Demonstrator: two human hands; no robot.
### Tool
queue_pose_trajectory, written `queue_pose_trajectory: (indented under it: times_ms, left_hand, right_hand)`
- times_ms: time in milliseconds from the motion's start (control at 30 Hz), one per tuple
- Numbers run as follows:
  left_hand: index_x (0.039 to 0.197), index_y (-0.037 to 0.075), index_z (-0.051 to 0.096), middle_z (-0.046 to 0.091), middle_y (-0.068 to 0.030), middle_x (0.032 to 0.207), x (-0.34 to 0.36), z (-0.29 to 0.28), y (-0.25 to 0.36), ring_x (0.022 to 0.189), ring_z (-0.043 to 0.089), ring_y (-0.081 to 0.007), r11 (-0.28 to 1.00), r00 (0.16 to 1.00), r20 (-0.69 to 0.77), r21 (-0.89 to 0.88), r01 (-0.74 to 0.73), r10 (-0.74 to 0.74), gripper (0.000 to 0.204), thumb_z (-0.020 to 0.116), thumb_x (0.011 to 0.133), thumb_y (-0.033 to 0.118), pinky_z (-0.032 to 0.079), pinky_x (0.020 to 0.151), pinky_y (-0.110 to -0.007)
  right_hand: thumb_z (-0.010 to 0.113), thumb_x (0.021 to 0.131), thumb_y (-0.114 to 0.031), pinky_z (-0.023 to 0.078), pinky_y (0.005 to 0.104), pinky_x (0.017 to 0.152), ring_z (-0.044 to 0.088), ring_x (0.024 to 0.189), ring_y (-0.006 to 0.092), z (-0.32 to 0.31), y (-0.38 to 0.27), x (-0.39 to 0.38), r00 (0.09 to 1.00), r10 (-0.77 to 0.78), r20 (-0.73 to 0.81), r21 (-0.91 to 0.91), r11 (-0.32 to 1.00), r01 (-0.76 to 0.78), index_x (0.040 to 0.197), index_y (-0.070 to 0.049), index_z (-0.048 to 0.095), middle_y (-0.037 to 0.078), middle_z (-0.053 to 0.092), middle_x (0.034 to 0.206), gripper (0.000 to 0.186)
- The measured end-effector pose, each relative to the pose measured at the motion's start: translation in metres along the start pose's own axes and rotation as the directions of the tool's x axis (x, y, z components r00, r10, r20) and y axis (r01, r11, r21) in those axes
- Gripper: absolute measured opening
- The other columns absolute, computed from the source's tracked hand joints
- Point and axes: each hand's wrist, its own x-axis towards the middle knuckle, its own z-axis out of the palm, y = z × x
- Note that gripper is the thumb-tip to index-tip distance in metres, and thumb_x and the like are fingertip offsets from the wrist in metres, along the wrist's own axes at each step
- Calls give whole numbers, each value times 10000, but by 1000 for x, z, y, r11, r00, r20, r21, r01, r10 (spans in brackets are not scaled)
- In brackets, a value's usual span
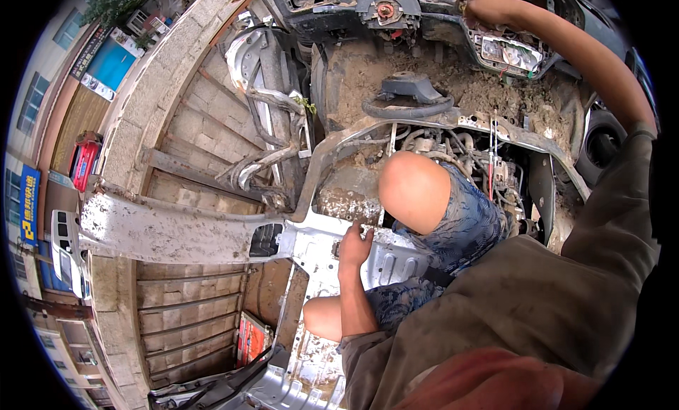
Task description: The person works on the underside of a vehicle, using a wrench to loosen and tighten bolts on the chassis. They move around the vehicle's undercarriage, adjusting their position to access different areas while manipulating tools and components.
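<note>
My right arm stretches to the far right, where my right hand (484, 7) is closed at the top of a dirty dark dashboard (442, 30). What its curled fingers grip is hidden. My left hand (356, 246) is beside my knee, over a silver-white sheet-metal panel (318, 249) of the stripped car body. Its fingers are bent in, with the thumb and one fingertip pointing up; anything inside them cannot be made out. Beyond my knees, a dark steering wheel (410, 110) lies loose on the muddy floor.
Cables and metal parts (460, 145) fill an opening beside my knee. Bent metal tubes (272, 141) stick out at the left. A tyre (603, 140) stands far right. Slatted truck-bed sides (191, 290) run along the left, with a red car (85, 160) and white van (67, 258) outside.
</note>
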Motion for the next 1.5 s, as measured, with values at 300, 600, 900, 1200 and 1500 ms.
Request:
queue_pose_trajectory:
  times_ms: [300,600,900,1200,1500]
  left_hand:
    - [1270,54,587,671,-229,1126,-11,-10,-12,1055,637,-403,999,999,-33,-33,42,-43,449,660,911,314,498,902,-478]
    - [1272,41,583,641,-257,1149,-29,-20,11,1085,608,-430,990,995,-93,-133,-35,23,423,656,914,252,497,912,-489]
    - [1251,1,586,650,-246,1158,0,-7,6,1042,629,-429,982,992,-99,-164,-96,80,411,660,910,218,509,895,-476]
    - [1232,-14,601,665,-242,1121,24,6,2,1040,634,-410,990,998,-61,-143,-19,11,400,662,911,216,500,891,-470]
    - [1217,30,612,680,-221,1054,51,9,21,989,640,-416,995,999,-18,-94,-43,42,386,663,902,247,504,868,-462]
  right_hand:
    - [571,786,-118,554,415,625,653,693,280,-51,-48,-3,977,100,187,117,985,-123,1143,-22,664,158,635,815,380]
    - [484,765,-28,522,371,540,600,526,211,41,-31,-15,955,182,233,264,933,-243,1284,-24,620,124,587,688,537]
    - [525,704,-89,482,301,374,525,397,142,-17,11,20,958,154,241,330,916,-230,1436,-46,497,67,555,583,733]
    - [519,739,-92,468,284,378,523,420,133,-102,78,-51,963,23,270,215,973,-84,1455,-101,491,56,550,613,717]
    - [592,830,-57,506,389,867,676,917,297,10,78,-40,991,50,124,72,996,-60,1381,-59,563,262,675,1059,551]
